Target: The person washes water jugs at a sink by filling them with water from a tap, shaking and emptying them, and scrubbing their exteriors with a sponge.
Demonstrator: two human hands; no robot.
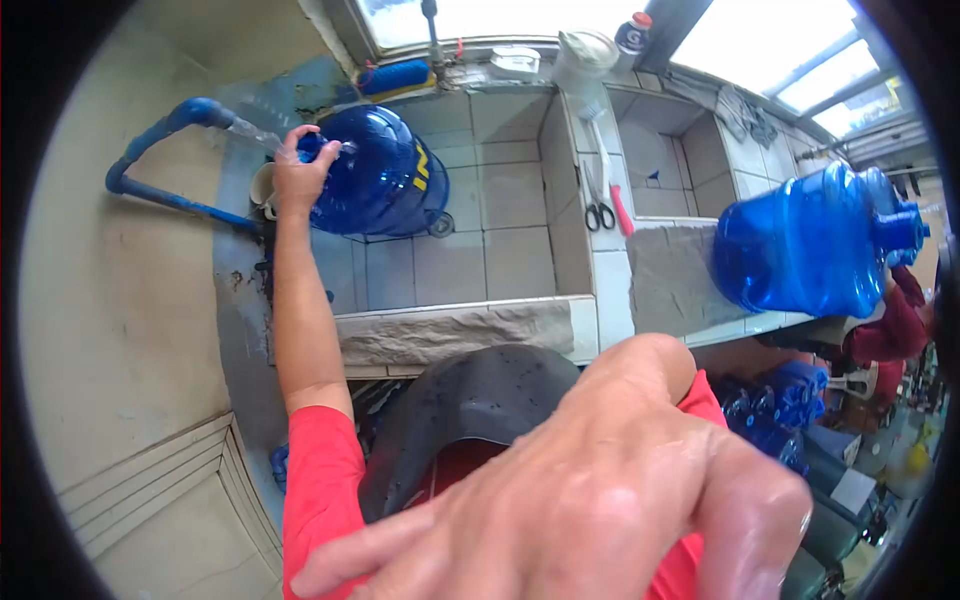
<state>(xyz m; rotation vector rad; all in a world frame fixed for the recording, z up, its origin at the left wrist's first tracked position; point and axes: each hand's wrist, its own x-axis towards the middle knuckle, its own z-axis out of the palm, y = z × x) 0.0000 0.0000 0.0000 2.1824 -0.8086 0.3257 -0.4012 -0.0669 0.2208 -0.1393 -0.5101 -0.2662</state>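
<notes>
A large blue water jug with yellow lettering lies tilted in the white tiled sink. My left hand grips it round the neck, thumb on one side and fingers on the other. From the bent blue pipe, a clear stream of water runs to the jug's mouth, which my hand partly hides. My right hand is raised very close to the camera, wet, its back showing. Its visible fingers are spread and hold nothing; some are cut off by the frame's edge. A dark apron covers my front.
Scissors, a red-handled tool and a white brush lie on the divider. Another blue jug rests on the right counter. A person's maroon sleeve shows beyond it. Several blue jugs stand below.
</notes>
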